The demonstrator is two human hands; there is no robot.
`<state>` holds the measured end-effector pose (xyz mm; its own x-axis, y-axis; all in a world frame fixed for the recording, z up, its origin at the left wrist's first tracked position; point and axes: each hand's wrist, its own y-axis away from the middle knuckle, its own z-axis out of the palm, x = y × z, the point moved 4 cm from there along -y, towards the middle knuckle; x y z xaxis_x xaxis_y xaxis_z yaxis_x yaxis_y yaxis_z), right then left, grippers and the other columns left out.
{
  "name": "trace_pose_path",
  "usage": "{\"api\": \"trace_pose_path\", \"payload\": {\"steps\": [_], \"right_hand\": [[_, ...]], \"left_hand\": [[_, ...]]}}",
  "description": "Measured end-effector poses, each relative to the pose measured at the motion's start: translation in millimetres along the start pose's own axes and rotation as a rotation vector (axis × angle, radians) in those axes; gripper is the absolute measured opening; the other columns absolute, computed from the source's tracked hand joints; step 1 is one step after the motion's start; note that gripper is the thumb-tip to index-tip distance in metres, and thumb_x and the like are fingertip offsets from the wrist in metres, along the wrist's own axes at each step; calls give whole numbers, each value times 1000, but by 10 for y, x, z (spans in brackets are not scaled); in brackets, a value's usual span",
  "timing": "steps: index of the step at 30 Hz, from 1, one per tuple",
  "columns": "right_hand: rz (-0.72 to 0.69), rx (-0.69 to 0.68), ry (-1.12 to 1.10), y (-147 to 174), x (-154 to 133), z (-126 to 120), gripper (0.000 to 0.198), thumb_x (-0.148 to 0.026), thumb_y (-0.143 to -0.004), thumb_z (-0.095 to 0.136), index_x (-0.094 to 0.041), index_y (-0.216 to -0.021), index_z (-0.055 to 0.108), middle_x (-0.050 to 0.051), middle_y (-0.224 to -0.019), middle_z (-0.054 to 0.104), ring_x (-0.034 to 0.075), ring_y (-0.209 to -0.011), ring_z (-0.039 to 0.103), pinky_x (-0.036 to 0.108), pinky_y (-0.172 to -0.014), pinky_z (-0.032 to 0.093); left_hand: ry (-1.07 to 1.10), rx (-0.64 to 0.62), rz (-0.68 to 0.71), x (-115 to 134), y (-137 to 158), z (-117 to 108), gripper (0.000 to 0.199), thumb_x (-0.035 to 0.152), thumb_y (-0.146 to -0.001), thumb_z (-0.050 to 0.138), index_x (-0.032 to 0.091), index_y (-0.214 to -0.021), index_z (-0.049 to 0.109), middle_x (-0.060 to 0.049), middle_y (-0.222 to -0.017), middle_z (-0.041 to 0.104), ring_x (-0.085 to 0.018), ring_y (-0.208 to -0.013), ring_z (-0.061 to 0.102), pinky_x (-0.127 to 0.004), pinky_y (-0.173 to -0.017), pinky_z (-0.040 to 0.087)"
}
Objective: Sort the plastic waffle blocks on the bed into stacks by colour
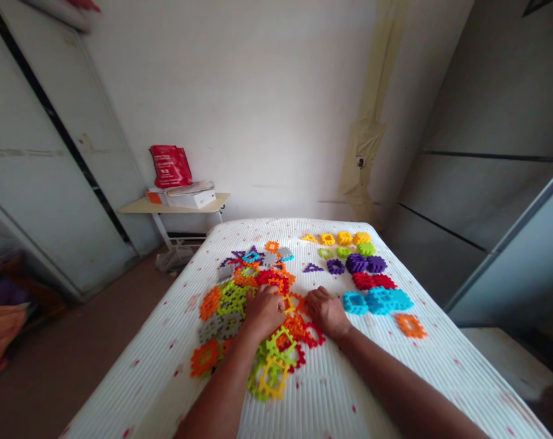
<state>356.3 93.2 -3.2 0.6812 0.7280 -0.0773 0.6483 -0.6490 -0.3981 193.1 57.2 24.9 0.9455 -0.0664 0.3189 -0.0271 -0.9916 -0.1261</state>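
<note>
A loose pile of plastic interlocking tiles in mixed colours lies in the middle of the white covered surface. My left hand (263, 310) rests over this pile with its fingers curled down, a red tile (272, 280) just beyond it and lime green tiles (233, 297) to its left. At the pile's right edge, my right hand (327, 312) is closed, its fingertips against orange tiles (296, 326). What either hand grips is hidden under the fingers. A red ring-like tile (313, 335) lies beside the right wrist. Nearer me is a yellow square-frame tile (273, 378).
On the right, tiles are grouped by colour: yellow (344, 238), lime green (366, 249), purple (357, 263), red (374, 281) and light blue (386, 300). One orange tile (411, 326) lies apart. A side table (198, 206) with a red bag (170, 166) stands far left.
</note>
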Motion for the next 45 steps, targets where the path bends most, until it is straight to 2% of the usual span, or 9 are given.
{"api": "trace_pose_path", "payload": {"steps": [8,13,23,25,29,31,36,41,45], "right_hand": [[10,21,5,2,12,18,19,-18,-90,47,-18,-74,56,3,-76,59,16,-77,49,25,-69,38],[15,23,10,-2,11,7,18,-17,-90,48,-17,-74,57,4,-76,59,16,-77,50,25,-68,38],[15,21,8,1,3,-3,19,-18,-91,45,-17,-77,59,4,-77,60,17,-79,50,26,-68,39],[18,17,10,-2,3,0,20,-17,-91,45,-17,-77,59,4,-78,60,17,-79,50,26,-69,39],[21,10,12,-9,-8,-7,19,-17,-91,45,-17,-78,59,4,-77,60,16,-78,50,26,-70,39],[27,10,11,-8,-10,-13,19,-18,-91,45,-17,-77,58,4,-77,60,16,-78,50,25,-68,38],[39,10,-1,-5,-9,-20,19,-16,-90,44,-17,-77,57,4,-77,59,16,-77,50,24,-67,38],[56,13,-17,1,-11,-20,21,-16,-90,42,-17,-76,57,4,-77,60,16,-77,50,25,-69,40],[68,13,-81,20,27,1,20,-15,-89,43,-18,-79,59,5,-78,62,16,-80,54,26,-72,42]], "left_hand": [[17,-42,32,-8,-20,-66,14,14,-63,60,24,-64,70,-6,-105,66,-27,-110,50,-43,-93,34],[38,-9,63,-23,-34,-30,15,9,-59,58,21,-59,67,-6,-100,67,-26,-105,53,-41,-90,36],[154,147,182,-35,24,-75,16,6,-59,57,20,-64,63,-5,-123,60,-25,-116,48,-44,-99,30],[190,188,197,-33,27,-107,17,7,-60,57,21,-67,62,-6,-118,62,-24,-114,50,-43,-99,32],[275,248,212,-61,11,-126,15,7,-63,57,21,-67,59,-4,-83,66,-21,-91,58,-37,-90,41],[326,277,208,-93,1,-113,15,7,-63,55,21,-67,58,-2,-77,64,-18,-83,58,-33,-84,44],[466,378,140,-203,-18,-102,12,9,-66,53,19,-67,59,-2,-77,62,-15,-75,59,-28,-74,48],[622,433,88,-289,-14,-134,15,16,-73,52,17,-77,67,-5,-81,68,-16,-78,63,-31,-79,49],[750,433,60,-313,15,-140,27,27,-79,50,14,-94,68,-10,-98,70,-19,-92,65,-32,-85,50]]}}
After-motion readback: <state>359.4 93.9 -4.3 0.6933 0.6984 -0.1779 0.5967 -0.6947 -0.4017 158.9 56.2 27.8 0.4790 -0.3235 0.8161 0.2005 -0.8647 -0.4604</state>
